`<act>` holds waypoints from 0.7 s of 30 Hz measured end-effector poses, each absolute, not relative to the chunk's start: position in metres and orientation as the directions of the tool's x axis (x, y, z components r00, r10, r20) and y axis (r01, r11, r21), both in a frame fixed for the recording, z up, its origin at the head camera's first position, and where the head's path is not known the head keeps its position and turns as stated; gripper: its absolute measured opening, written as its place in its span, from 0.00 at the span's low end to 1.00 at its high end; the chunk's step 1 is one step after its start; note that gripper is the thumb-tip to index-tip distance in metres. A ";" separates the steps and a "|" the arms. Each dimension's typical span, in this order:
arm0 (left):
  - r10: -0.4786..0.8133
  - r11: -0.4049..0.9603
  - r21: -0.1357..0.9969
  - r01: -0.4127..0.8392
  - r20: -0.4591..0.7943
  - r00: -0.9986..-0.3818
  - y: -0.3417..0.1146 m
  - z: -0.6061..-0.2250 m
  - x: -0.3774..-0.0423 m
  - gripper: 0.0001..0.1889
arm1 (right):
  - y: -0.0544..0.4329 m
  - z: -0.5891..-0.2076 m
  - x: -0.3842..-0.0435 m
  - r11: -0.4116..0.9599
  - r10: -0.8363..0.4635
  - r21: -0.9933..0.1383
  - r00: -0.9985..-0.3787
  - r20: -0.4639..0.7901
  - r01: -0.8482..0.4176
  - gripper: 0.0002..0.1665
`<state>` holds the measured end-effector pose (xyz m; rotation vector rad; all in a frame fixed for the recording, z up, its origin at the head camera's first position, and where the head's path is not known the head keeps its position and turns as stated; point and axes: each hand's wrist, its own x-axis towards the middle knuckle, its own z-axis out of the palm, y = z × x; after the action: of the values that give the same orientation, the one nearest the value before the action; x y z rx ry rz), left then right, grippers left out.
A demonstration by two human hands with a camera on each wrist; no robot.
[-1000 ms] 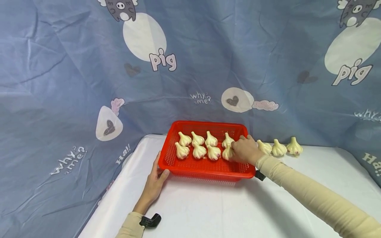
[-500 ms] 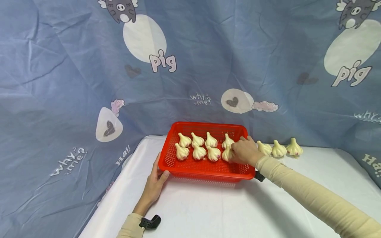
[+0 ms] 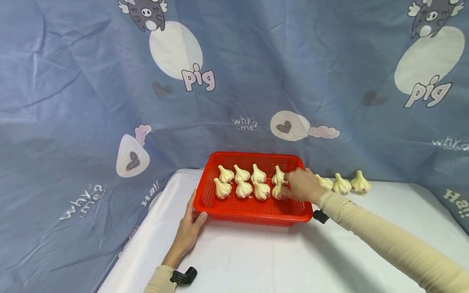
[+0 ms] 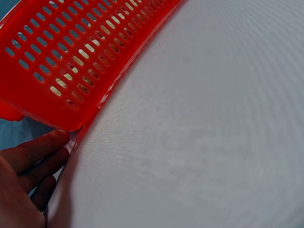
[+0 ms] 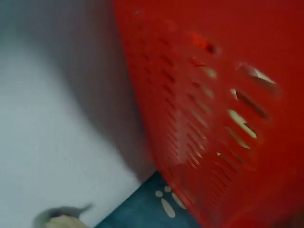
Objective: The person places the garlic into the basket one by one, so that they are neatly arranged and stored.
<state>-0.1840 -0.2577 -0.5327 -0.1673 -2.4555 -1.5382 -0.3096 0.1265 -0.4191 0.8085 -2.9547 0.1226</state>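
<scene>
A red perforated plastic basket holds two rows of cream garlic bulbs. My left hand touches the basket's near left corner, thumb on the front side and fingers along the left side. In the left wrist view its straight fingers meet the corner from outside. My right hand reaches over the right rim, with thumb and fingers parted around the rightmost garlic bulb of the near row. That bulb stands among the others, its right edge partly hidden by my fingers. The right wrist view is blurred and shows the basket's outer wall.
To the right of the basket, several more garlic bulbs stand on the white tablecloth. A blue cloth printed with pigs and lettering hangs directly behind the basket.
The view has shifted slightly. My right hand draws back a little to the right and its fingers loosen around the bulb, which stays in place. The left hand and basket have not moved.
</scene>
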 end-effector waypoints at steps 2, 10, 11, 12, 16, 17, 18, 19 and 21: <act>-0.032 0.441 0.870 0.219 0.259 -0.965 -0.257 -0.532 -0.184 0.43 | 0.129 -0.415 -0.310 0.853 -0.501 -0.105 -0.858 0.111 -0.511 0.30; -0.031 0.422 0.880 0.220 0.257 -0.966 -0.256 -0.535 -0.181 0.42 | 0.149 -0.399 -0.305 0.829 -0.441 -0.281 -0.874 0.205 -0.484 0.29; -0.029 0.419 0.880 0.224 0.260 -0.965 -0.256 -0.535 -0.181 0.42 | 0.153 -0.396 -0.304 0.829 -0.430 -0.292 -0.877 0.213 -0.477 0.29; -0.028 0.419 0.879 0.229 0.264 -0.964 -0.256 -0.535 -0.181 0.42 | 0.158 -0.393 -0.305 0.829 -0.420 -0.303 -0.881 0.217 -0.470 0.28; -0.024 0.422 0.876 0.234 0.268 -0.963 -0.256 -0.534 -0.182 0.42 | 0.182 -0.377 -0.310 0.837 -0.386 -0.326 -0.896 0.217 -0.439 0.29; -0.025 0.424 0.875 0.233 0.269 -0.963 -0.256 -0.534 -0.182 0.42 | 0.189 -0.374 -0.312 0.843 -0.377 -0.328 -0.902 0.209 -0.427 0.29; -0.025 0.425 0.874 0.234 0.270 -0.963 -0.257 -0.534 -0.183 0.42 | 0.195 -0.370 -0.314 0.849 -0.365 -0.330 -0.910 0.197 -0.412 0.30; -0.025 0.424 0.875 0.234 0.270 -0.963 -0.257 -0.534 -0.184 0.42 | 0.202 -0.367 -0.316 0.856 -0.356 -0.327 -0.915 0.188 -0.401 0.30; -0.024 0.421 0.876 0.236 0.271 -0.962 -0.257 -0.533 -0.184 0.42 | 0.215 -0.363 -0.320 0.870 -0.342 -0.318 -0.926 0.160 -0.376 0.32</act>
<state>-0.1844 -0.2572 -0.5328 -0.1860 -2.4345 -1.5603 -0.3196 0.2154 -0.3631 0.5668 -2.9421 0.5310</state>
